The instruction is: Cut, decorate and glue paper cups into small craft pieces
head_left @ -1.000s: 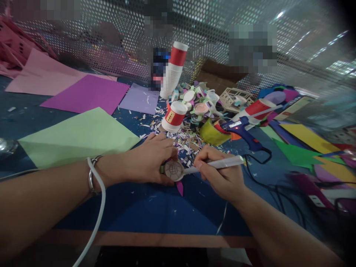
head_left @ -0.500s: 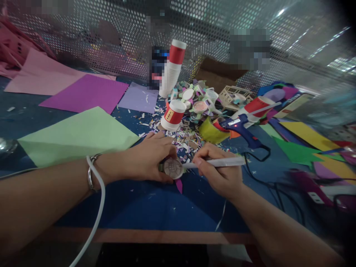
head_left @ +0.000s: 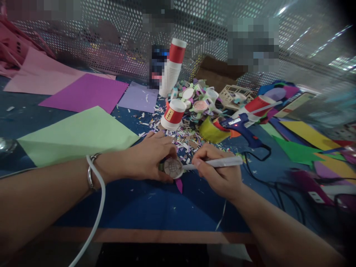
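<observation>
While the disc sits behind the middle front edge of the worktop, the left hand pinches the disc's side and the right hand pinches a pen, tip at its right rim. Neat marking likely wants the disc steady, strokes light, paper scraps kept clear.

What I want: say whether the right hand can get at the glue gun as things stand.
Probably yes: the blue glue gun sits just beyond the right hand, and nothing seems to stand between them. The hand holds a white pen, though, so its grip looks taken.
</observation>
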A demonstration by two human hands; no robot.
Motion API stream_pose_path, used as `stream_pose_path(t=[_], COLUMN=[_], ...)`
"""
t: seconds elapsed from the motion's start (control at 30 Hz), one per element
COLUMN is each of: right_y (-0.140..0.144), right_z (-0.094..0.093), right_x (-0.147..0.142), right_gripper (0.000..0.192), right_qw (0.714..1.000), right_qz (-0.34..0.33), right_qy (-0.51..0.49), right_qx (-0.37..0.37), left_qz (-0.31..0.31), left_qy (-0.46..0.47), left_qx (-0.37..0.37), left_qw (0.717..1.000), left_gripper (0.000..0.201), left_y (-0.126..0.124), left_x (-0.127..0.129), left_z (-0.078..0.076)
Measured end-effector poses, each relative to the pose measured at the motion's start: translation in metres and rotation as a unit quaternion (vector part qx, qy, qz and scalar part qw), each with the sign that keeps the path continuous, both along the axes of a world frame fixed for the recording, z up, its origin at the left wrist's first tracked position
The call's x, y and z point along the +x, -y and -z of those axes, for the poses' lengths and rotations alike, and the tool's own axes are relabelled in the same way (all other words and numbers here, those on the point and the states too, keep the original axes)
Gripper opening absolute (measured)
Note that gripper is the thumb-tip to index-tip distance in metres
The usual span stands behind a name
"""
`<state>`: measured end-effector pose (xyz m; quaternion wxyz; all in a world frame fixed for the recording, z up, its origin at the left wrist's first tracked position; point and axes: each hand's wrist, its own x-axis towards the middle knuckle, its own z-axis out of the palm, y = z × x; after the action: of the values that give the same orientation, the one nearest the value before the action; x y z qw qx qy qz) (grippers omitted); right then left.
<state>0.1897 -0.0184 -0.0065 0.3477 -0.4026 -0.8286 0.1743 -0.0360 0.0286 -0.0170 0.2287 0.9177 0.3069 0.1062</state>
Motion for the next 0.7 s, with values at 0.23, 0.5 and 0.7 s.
stream_pose_path(t=[0.23,0.5,0.7], right_y=[-0.001,-0.0013,-0.0028], right_z=[0.0018,0.0007,0.0042], right_x=[0.0005,-0.0012,-0.0005], right_gripper=[0.02,0.02,0.019], right_qw=[1.0,1.0,1.0], right_qz=[0.006,0.007,0.017], right_qy=[0.002,0.004,-0.012], right_qx=[0.004,0.005,-0.005], left_qz=[0.001,0.0,-0.002], left_qy=[-0.003,0.003,0.007], left_qx=[-0.003,0.006,0.01], left_qw=[1.0,1.0,1.0], left_gripper=[0.044,0.041,0.042], left_y=[0.0001,0.0004,0.0009], left_x=[0.0002,0.0017,0.0007], left_z=[-0.0015,-0.0021,-0.0004])
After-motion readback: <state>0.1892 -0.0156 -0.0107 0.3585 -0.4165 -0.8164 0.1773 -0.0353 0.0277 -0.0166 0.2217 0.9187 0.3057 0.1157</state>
